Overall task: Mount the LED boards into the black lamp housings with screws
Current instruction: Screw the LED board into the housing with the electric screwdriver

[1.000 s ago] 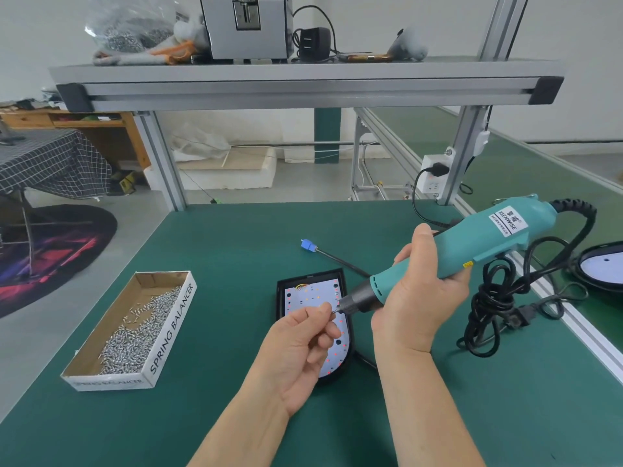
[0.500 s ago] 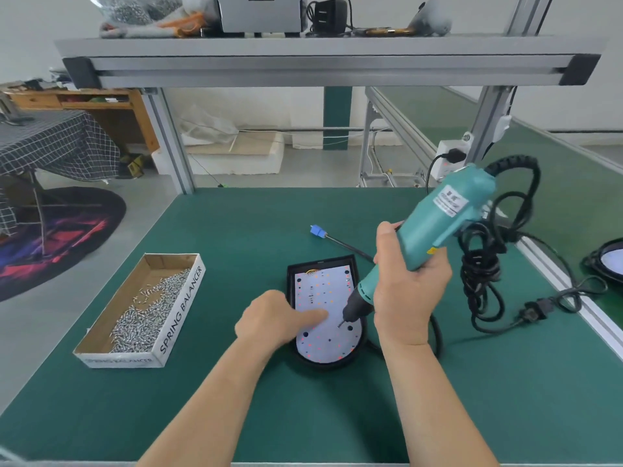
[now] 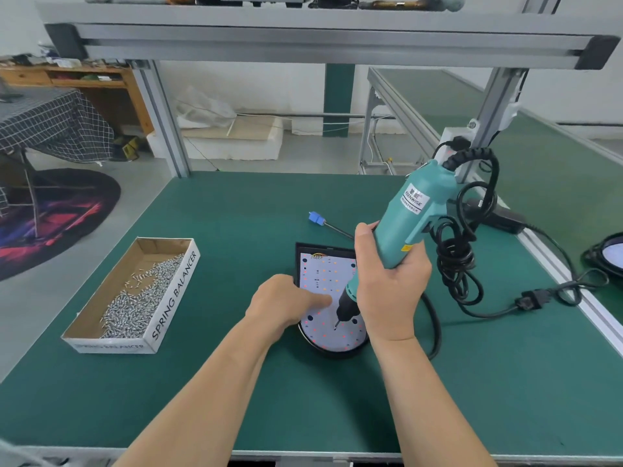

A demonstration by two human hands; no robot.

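Centre frame, the board (image 3: 323, 274) lies in the housing (image 3: 303, 246) on the table (image 3: 236, 214). The right hand (image 3: 391, 298) wraps the screwdriver (image 3: 414, 217), its bit on the board, and hides the board's right edge. The left hand (image 3: 279, 305) presses one straight finger on the board; its other fingers are hidden. The screw box (image 3: 172, 298) sits at left, the coiled cord (image 3: 455, 261) at right.

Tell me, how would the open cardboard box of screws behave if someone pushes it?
The cardboard box probably feels heavy for its size, given the heap of screws inside. It would likely slide rather than tip, being low and wide. The loose screws may shift.
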